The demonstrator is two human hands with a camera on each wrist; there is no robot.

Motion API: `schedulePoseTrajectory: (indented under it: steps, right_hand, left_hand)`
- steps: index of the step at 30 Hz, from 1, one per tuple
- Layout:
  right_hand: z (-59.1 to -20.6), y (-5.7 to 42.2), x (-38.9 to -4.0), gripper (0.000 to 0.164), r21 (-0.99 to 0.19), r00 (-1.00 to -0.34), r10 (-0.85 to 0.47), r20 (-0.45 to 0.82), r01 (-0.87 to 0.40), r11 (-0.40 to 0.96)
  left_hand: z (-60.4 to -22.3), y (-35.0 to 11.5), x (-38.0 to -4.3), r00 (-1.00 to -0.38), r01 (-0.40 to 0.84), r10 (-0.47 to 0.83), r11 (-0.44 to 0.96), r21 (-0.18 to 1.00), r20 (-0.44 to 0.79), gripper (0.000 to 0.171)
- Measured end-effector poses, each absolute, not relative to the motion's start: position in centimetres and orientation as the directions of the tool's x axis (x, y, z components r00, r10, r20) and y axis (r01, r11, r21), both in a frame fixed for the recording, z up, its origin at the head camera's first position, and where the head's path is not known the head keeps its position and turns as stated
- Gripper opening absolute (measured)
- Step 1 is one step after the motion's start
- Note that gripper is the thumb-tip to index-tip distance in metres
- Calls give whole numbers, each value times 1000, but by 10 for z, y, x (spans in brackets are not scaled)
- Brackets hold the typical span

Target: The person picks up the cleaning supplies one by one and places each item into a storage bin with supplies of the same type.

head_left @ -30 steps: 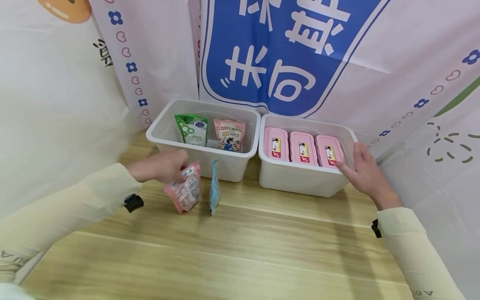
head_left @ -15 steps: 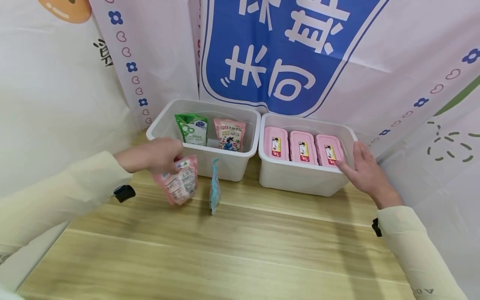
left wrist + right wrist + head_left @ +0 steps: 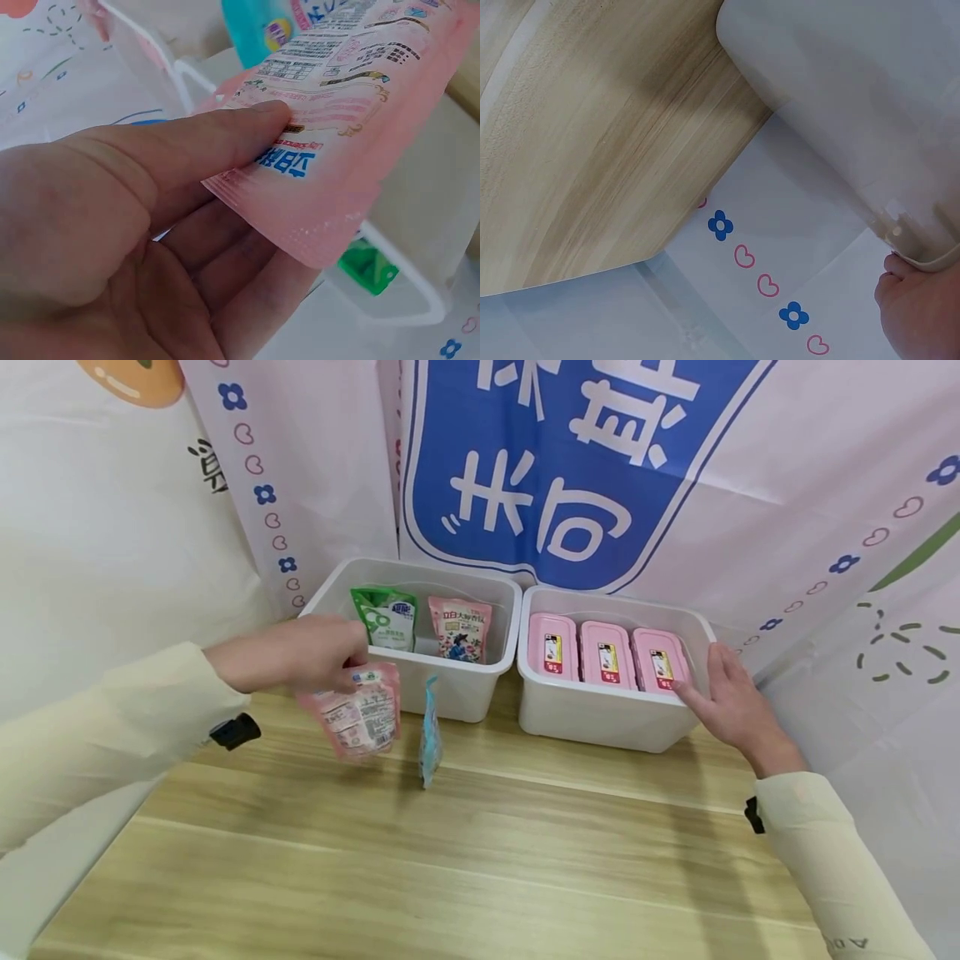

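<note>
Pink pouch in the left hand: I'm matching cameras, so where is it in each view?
Head: the pink pouch is left of centre, in the left hand.
Left wrist: upper right, reaching the top edge.
Right wrist: not in it.
Shared by head and left wrist: the green pouch.

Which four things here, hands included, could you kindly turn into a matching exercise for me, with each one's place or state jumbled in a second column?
Things
1. Left hand
2. Blue pouch
3. Three pink boxes
4. Green pouch

Place or state
A. Inside the right bin
B. Pinching a pink pouch
C. Inside the left bin
D. Standing on the table

Pairs: 1-B, 2-D, 3-A, 4-C
</note>
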State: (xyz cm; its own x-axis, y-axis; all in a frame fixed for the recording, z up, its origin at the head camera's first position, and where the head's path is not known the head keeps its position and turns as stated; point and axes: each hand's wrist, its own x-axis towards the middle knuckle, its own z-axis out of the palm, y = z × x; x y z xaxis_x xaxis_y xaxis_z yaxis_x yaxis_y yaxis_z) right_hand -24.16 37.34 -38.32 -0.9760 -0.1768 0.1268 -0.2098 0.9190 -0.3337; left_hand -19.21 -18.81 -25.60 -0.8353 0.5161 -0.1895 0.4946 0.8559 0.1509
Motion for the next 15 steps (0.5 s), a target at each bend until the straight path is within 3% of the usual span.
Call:
schedulePoseTrajectory:
  steps: [8,15]
  right_hand:
    - [-383,373,-242,91,-334,-976,-175,130,-209,919]
    - [-382,372,-240,90,-340,-978,-171,121,-202,919]
  left_hand:
    - [-233,-187,-193,-836,520,530,848,108,-141,3]
    - [-215,-190,-199,-838,518,529,848,109,-133,9]
